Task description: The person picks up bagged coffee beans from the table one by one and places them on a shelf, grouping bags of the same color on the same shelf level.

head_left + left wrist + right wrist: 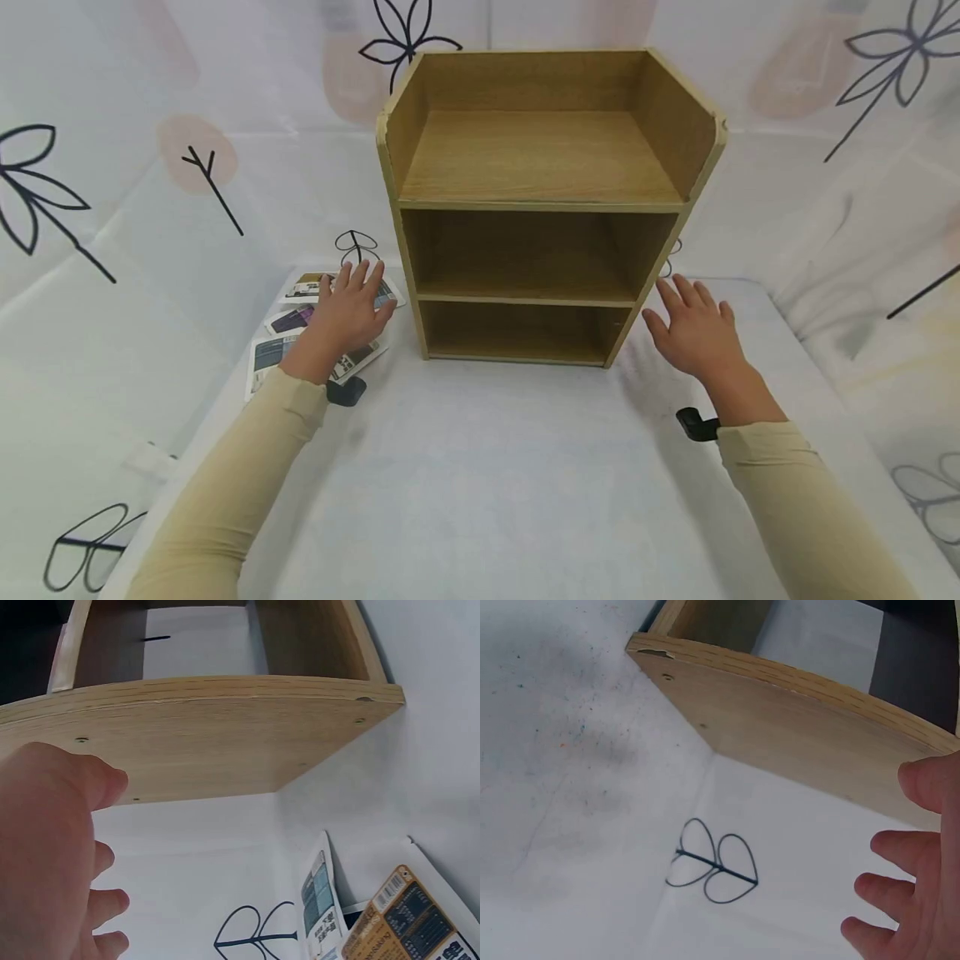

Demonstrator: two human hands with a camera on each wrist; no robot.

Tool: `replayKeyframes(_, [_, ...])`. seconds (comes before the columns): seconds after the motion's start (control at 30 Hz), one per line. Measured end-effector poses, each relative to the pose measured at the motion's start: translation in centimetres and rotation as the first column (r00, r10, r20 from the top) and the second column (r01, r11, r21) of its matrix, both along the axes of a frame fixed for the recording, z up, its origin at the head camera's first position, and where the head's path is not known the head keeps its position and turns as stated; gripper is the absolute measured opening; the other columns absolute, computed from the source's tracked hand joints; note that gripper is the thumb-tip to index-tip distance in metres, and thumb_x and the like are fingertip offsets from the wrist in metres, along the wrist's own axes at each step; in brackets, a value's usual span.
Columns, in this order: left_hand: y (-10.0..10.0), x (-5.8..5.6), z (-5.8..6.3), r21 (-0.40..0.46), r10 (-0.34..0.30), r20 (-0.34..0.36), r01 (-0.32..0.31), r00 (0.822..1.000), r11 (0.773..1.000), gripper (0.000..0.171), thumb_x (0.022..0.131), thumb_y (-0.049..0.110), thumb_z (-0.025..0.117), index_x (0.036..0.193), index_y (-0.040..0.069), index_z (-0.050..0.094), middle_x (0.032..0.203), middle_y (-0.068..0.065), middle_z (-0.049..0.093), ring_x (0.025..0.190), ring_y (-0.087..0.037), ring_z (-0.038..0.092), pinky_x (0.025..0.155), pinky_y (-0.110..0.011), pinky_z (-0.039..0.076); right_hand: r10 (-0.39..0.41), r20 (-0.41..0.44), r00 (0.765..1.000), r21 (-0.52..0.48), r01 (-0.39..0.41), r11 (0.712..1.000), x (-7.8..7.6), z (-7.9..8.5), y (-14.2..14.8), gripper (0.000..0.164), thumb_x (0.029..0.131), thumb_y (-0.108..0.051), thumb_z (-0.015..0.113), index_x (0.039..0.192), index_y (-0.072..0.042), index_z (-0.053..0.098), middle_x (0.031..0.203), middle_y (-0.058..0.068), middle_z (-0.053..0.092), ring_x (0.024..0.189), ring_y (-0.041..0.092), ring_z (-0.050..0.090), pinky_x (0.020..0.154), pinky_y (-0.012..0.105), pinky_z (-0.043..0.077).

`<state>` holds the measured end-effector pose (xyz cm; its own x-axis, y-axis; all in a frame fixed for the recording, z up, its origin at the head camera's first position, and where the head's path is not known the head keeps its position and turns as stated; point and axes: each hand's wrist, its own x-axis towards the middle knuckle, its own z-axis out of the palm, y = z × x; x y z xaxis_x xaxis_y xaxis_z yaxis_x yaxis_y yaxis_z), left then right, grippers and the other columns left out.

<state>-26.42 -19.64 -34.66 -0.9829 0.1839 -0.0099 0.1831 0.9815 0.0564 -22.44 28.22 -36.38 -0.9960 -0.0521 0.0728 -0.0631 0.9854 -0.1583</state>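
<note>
A small wooden shelf (540, 206) with a top tray and two compartments below stands upright at the back of the white table. My left hand (348, 310), fingers spread, hovers left of the shelf, above several printed packets (273, 354). On the other side, my right hand (697, 333) is held out with its fingers apart, close to the shelf's right side. Both wrist views show a side panel of the shelf (202, 742) (780, 720) near the thumb. Neither hand holds anything. Whether the left thumb touches the panel, I cannot tell.
A white table (510, 483) stretches in front of the shelf. Behind and beside it hang white sheets (300, 192) printed with black leaf outlines. The packets (409, 915) lie by the shelf's left side.
</note>
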Motion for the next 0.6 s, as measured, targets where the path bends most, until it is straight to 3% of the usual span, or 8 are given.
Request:
replayKeyframes(0.37, [-0.5, 0.3, 1.4, -0.037, 0.004, 0.008, -0.004, 1.0, 0.999, 0.071, 0.1, 0.05, 0.03, 0.157, 0.014, 0.006, 0.163, -0.017, 0.01, 0.149, -0.043, 0.003, 0.115, -0.069, 0.006, 0.014, -0.076, 0.997, -0.076, -0.02, 0.997, 0.2, 2.6, 0.4, 0.067, 0.102, -0.048, 0.03, 0.155, -0.008, 0.017, 0.158, 0.027, 0.014, 0.144, 0.051, 0.012, 0.109, 0.073, 0.014])
replayKeyframes(0.6, [-0.6, 0.2, 2.2, -0.03, -0.026, 0.02, 0.026, 0.999, 0.999, 0.07, 0.101, 0.05, 0.029, 0.157, 0.014, 0.007, 0.163, -0.017, 0.01, 0.149, -0.043, 0.004, 0.115, -0.069, 0.006, 0.022, -0.115, 0.993, -0.097, -0.033, 0.995, -0.1, 3.9, 0.7, 0.065, 0.103, -0.046, 0.03, 0.155, -0.008, 0.017, 0.158, 0.028, 0.015, 0.144, 0.052, 0.013, 0.108, 0.073, 0.018])
